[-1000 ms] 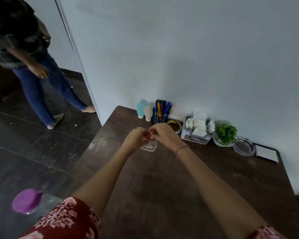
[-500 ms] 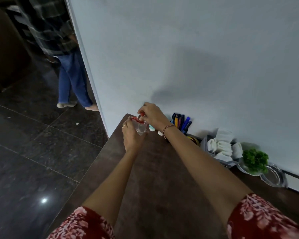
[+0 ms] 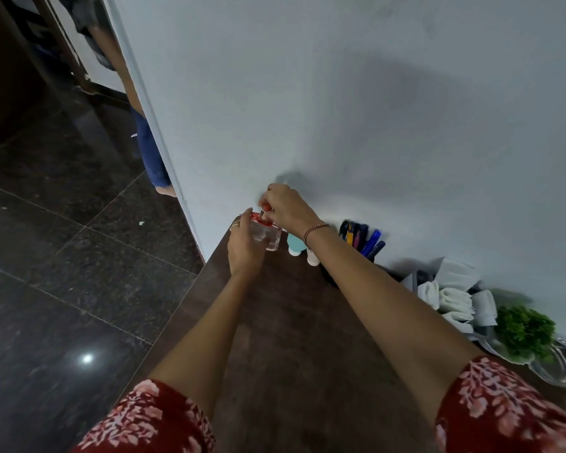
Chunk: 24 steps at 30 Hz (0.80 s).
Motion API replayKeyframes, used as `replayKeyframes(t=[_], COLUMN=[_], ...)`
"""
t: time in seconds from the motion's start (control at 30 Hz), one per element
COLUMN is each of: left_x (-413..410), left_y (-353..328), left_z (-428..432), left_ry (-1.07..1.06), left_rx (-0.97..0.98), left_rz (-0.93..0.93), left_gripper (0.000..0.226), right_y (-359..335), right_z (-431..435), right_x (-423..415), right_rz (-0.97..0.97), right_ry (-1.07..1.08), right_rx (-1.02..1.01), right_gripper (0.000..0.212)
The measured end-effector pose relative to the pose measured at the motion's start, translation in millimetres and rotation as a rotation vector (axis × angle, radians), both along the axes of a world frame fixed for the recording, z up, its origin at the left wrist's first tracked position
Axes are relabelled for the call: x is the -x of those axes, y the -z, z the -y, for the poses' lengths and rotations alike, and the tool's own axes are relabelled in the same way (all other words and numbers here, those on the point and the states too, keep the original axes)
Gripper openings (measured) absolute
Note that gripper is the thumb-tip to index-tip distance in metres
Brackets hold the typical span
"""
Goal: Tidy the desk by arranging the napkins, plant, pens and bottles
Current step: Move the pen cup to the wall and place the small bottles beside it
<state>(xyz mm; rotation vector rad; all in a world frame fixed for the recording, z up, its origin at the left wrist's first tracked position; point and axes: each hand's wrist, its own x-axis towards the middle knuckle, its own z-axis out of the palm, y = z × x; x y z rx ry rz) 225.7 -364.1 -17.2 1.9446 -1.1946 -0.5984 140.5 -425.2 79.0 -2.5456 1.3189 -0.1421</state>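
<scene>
You wear sleeves of deep red cloth printed with pale pink and white leafy sprigs: the left sleeve (image 3: 151, 420) shows at 7 o'clock in the view and the right sleeve (image 3: 510, 407) at 5 o'clock. Below them nothing covers your skin. A thin gold-coloured ring (image 3: 234, 226) sits on a finger of your left hand (image 3: 244, 246). A slim red beaded bracelet (image 3: 314, 229) circles the wrist of your right hand (image 3: 286, 207).

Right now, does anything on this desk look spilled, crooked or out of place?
Nothing looks spilled or broken. The napkins sit jumbled at mixed angles beside the plant. The clear bottle tilts, but the left hand and right hand hold it.
</scene>
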Motion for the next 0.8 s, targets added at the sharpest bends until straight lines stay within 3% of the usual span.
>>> replayKeyframes(t=[0.4,0.67,0.8], left_x=[2.7,4.5,11.4], left_y=[-2.7,-18.1,-34.7], left_z=[12.5,2.6,-20.2], left_ry=[0.071,0.137,0.007], left_rx=[0.016,-0.077,-0.065], left_rz=[0.037,0.056,-0.005], left_gripper=[0.056,0.071,0.067], right_y=[2.9,-1.8,-17.3], right_z=[10.2,-5.9,-23.8], right_x=[7.7,5.2,9.7], right_rz=[-0.004,0.016,0.178], right_ry=[0.013,0.044,0.113], right_rx=[0.021,0.036,0.094], right_gripper=[0.015,0.032,0.041])
